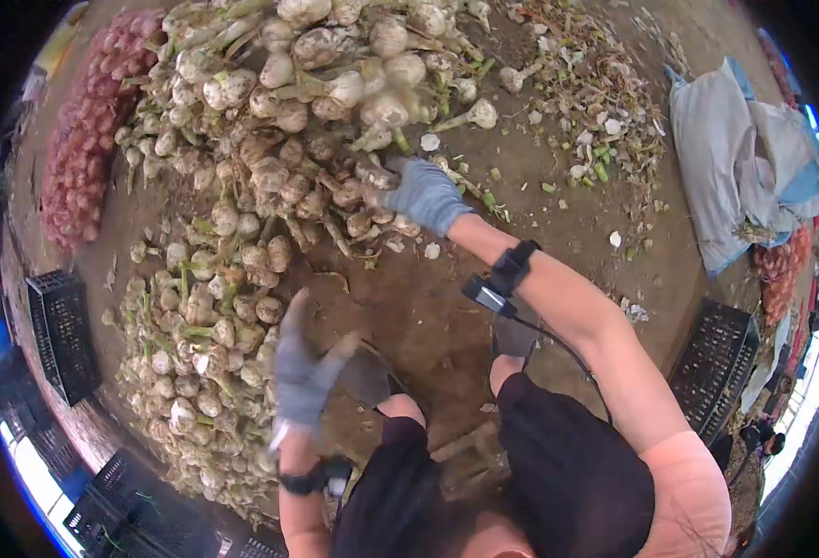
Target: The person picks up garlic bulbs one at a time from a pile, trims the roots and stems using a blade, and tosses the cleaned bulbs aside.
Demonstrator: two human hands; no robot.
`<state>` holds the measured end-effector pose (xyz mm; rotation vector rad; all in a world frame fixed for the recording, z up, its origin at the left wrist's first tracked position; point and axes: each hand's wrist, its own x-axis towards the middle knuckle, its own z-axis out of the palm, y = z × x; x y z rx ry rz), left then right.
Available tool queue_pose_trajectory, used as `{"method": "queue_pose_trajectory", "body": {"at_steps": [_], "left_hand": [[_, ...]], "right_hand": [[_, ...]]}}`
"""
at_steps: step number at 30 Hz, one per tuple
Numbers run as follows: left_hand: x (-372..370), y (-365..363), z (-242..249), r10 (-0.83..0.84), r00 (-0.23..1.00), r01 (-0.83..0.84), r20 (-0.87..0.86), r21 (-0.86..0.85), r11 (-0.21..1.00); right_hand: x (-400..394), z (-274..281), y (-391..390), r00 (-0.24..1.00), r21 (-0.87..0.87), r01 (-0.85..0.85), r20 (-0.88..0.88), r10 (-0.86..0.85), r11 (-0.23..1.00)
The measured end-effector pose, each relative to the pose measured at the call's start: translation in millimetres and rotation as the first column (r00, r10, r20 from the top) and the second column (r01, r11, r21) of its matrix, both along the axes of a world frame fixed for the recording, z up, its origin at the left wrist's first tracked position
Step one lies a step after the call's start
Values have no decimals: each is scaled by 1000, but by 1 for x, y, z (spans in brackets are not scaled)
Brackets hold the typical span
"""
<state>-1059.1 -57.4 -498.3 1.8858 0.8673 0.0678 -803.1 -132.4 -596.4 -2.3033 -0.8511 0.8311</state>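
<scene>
My left hand [307,377], in a grey-blue work glove, is raised beside the lower garlic pile [196,344]. Its thumb and fingers are spread, and nothing shows between them. A small pale thing [279,433] lies at its wrist; I cannot make out what it is. My right hand [425,195], gloved the same way, reaches to the edge of the upper garlic heap [279,172]. Its fingertips are smeared by motion among the bulbs, so any grip is hidden. Just beyond it, a blurred garlic bulb [386,110] has a green stem pointing towards the glove.
Trimmed stems and peelings [605,139] litter the ground at upper right. Red net sacks [84,139] of bulbs lie at left. A white woven sack [716,167] stands at right. Black plastic crates [61,335] sit on both sides. My feet are close below the heap.
</scene>
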Motion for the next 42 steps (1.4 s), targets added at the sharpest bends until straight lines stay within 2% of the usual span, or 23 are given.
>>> {"method": "queue_pose_trajectory", "body": {"at_steps": [3, 5, 7, 8, 9, 10, 11, 13, 15, 17, 19, 21, 27, 29, 30, 31, 32, 33, 35, 37, 38, 39, 42], "left_hand": [[48, -21, -49, 136, 958, -42, 253, -344, 938], [77, -29, -56, 159, 936, -41, 313, -353, 935], [89, -31, -67, 173, 916, -32, 363, -363, 931], [94, -32, -66, 409, 800, 104, 439, -773, 626], [96, -34, -64, 644, 676, 325, 358, -929, 176], [90, -43, -58, 390, 863, -18, 321, -752, 658], [84, -45, -63, 391, 864, -20, 318, -754, 657], [72, -49, -78, 210, 919, -2, 333, -530, 848], [69, -52, -80, 160, 943, 7, 291, -497, 868], [61, -55, -96, -85, 965, 163, 246, -316, 935], [53, -60, -107, -53, 960, 133, 273, -283, 950], [55, -59, -96, -22, 953, 98, 303, -238, 966], [57, -66, -78, -193, 955, 208, 224, -47, 977], [52, -74, -54, 81, 937, 69, 340, -408, 910], [47, -70, -37, 199, 912, 142, 358, -731, 667], [54, -58, -17, 32, 850, 315, 525, -557, 769], [63, -59, -16, 61, 912, 202, 406, -573, 794], [68, -59, -14, 87, 960, 87, 265, -579, 810], [77, -56, -38, 8, 948, 198, 319, -607, 769], [73, -64, -41, -85, 947, 266, 311, -606, 749], [75, -64, -44, -310, 897, 388, 314, -227, 893], [76, -65, -44, -313, 897, 391, 313, -228, 892], [82, -64, -36, -709, 705, 701, -1, 150, 697]], "right_hand": [[-20, 39, -26, 933, 153, 231, -315, -174, 961], [-32, 55, -42, 761, 177, 362, -624, -181, 915], [-54, 50, -58, 735, 269, 360, -672, -94, 894], [-60, 50, -64, 706, 359, 369, -708, -8, 857], [-58, 52, -71, 702, 354, 370, -712, -9, 859], [-53, 56, -81, 899, 319, 211, -435, -56, 924], [-49, 61, -88, 993, 223, 71, -104, -49, 972], [-50, 63, -98, 998, 191, -67, 34, 61, 979], [-51, 72, -102, 908, 81, -325, 305, 287, 942], [-59, 78, -98, 896, -12, -351, 285, 340, 936], [-66, 79, -96, 831, -154, -413, 341, 440, 898], [-70, 68, -101, 840, -55, -390, 388, 379, 919], [-60, 58, -112, 841, -223, -368, 333, 425, 903], [-17, 12, -145, 910, -410, -258, 200, 363, 875], [12, -6, -167, 960, -564, -166, 94, 263, 809], [7, 11, -186, 974, -524, -23, 180, 138, 851], [7, 29, -192, 962, -469, 85, 268, 50, 879], [-1, 29, -193, 963, -469, 63, 261, 70, 881], [-12, 29, -200, 953, -251, -90, 259, 157, 964], [-26, 29, -176, 1000, -118, 32, 5, -31, 993], [-30, 27, -169, 996, -127, 23, -81, -33, 992], [-34, 26, -161, 996, -128, 26, -82, -37, 991], [-42, 37, -138, 991, -71, -121, -57, 117, 990]]}}
